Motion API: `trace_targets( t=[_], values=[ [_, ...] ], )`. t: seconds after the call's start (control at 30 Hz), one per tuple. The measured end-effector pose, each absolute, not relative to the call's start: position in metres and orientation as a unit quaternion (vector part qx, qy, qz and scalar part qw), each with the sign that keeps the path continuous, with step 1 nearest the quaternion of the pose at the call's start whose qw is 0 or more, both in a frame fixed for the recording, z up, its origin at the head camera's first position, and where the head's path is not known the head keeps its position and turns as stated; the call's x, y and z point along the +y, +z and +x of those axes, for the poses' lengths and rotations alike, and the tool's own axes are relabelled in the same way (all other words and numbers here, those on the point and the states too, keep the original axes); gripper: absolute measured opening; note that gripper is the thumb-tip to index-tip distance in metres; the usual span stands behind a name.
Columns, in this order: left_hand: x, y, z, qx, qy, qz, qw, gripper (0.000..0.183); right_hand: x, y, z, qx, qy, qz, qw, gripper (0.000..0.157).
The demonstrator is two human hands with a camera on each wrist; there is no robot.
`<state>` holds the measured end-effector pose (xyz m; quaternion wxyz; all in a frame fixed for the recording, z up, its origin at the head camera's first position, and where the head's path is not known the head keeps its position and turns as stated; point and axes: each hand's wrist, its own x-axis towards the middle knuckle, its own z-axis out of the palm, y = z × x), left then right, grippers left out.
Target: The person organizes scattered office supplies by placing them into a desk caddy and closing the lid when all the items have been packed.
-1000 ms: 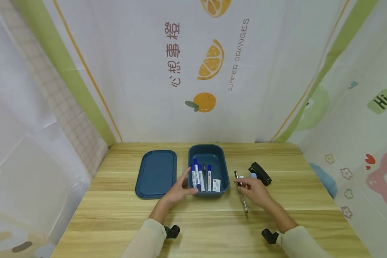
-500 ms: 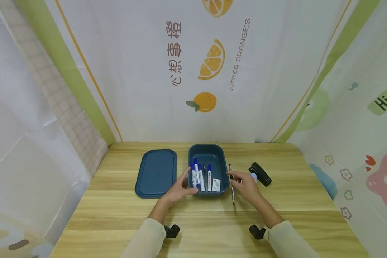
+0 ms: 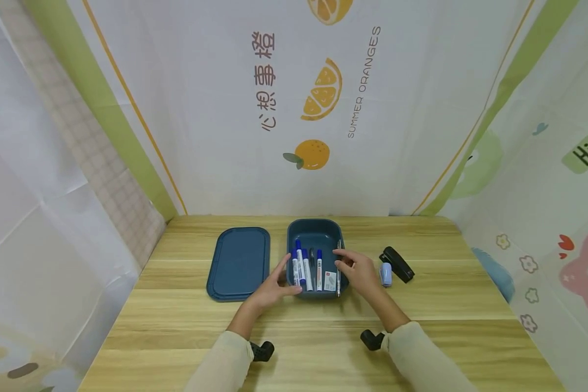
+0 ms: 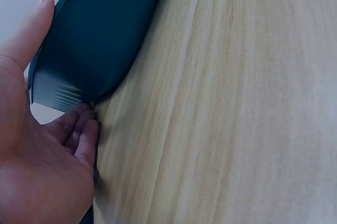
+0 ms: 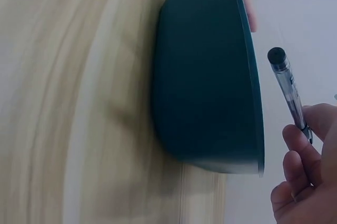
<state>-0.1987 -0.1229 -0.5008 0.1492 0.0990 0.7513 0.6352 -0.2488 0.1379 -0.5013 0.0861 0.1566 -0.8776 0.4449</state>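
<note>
My right hand (image 3: 361, 272) pinches a clear-barrelled pen with a black end (image 5: 289, 90) between thumb and fingers. In the head view the pen stands over the right rim of a dark blue rectangular box (image 3: 316, 231); in the right wrist view it is clear of the box wall. My left hand (image 3: 269, 293) holds the box's near left corner, thumb at the front, fingers along the left side. Inside the box lie several white markers with blue caps (image 3: 319, 269), a dark pen (image 3: 312, 260) and a small white printed packet (image 3: 330, 281).
A flat dark blue lid (image 3: 240, 264) lies on the wooden table (image 3: 294, 337) left of the box. To the right are a black stapler (image 3: 397, 264) and a small light blue object (image 3: 385, 274) of unclear kind. Printed cloth (image 3: 215, 163) hangs behind the table.
My right hand has carried the pen leftward, from the table right of the box to above its right rim. The light blue object is now uncovered. My left hand stays at the corner.
</note>
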Motion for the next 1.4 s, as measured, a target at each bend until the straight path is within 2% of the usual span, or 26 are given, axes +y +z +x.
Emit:
trace_targets(
  t=[0.23, 0.67, 1.4],
  values=[
    [-0.121, -0.503, -0.201, 0.748, 0.636, 0.107, 0.158, 0.094, 0.124, -0.503, -0.258, -0.868, 0.457, 0.163, 0.108, 0.027],
    [-0.122, -0.504, -0.202, 0.752, 0.63, 0.109, 0.164, 0.093, 0.102, -0.506, -0.264, -0.882, 0.44, 0.14, 0.097, 0.027],
    [-0.124, -0.502, -0.201, 0.746, 0.636, 0.11, 0.161, 0.092, 0.095, -0.511, -0.269, -0.902, 0.39, 0.159, 0.095, 0.028]
  ],
)
